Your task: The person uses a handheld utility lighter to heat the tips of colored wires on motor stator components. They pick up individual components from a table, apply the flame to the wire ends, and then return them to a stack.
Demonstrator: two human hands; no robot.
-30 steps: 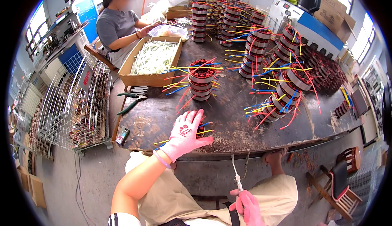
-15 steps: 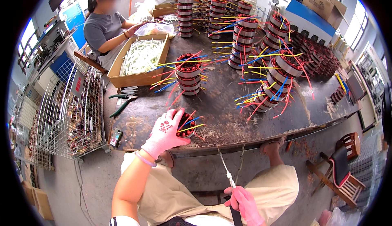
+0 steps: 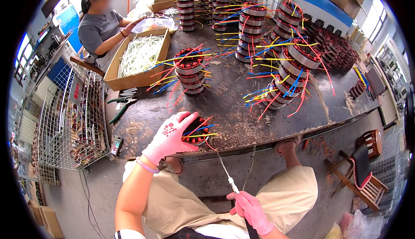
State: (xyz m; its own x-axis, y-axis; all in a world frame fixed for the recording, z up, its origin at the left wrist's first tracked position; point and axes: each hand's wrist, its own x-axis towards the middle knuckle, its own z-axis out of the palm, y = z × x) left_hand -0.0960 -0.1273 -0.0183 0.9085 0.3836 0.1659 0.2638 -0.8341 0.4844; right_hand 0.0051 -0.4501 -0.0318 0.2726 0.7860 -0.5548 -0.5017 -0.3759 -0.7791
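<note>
My left hand (image 3: pixel 170 136), in a pink printed glove, grips a motor stator (image 3: pixel 199 140) at the table's front edge. Red copper windings line its ring, and red, blue and yellow leads stick out to the right. Below the edge, my right hand (image 3: pixel 248 211), in a pink glove, is closed round a slim tool (image 3: pixel 232 184) with a long thin metal tip and a white collar; my fingers hide its grip. The tip points up and left, at or close to the end of a red lead; contact is too small to confirm. A short stator stack (image 3: pixel 190 77) stands behind my left hand.
Taller stator stacks (image 3: pixel 252 27) crowd the right and back. A cardboard box (image 3: pixel 111 78) of white tubes stands left; a co-worker (image 3: pixel 101 27) sits beyond it. Green-handled pliers (image 3: pixel 123 108) lie at the table's left edge, near a wire cage (image 3: pixel 80 122). A wooden chair (image 3: pixel 361 183) stands right.
The tool in my right hand has moved left, bringing its tip toward the stator's red lead. My left hand keeps hold of the stator. The view has shifted slightly.
</note>
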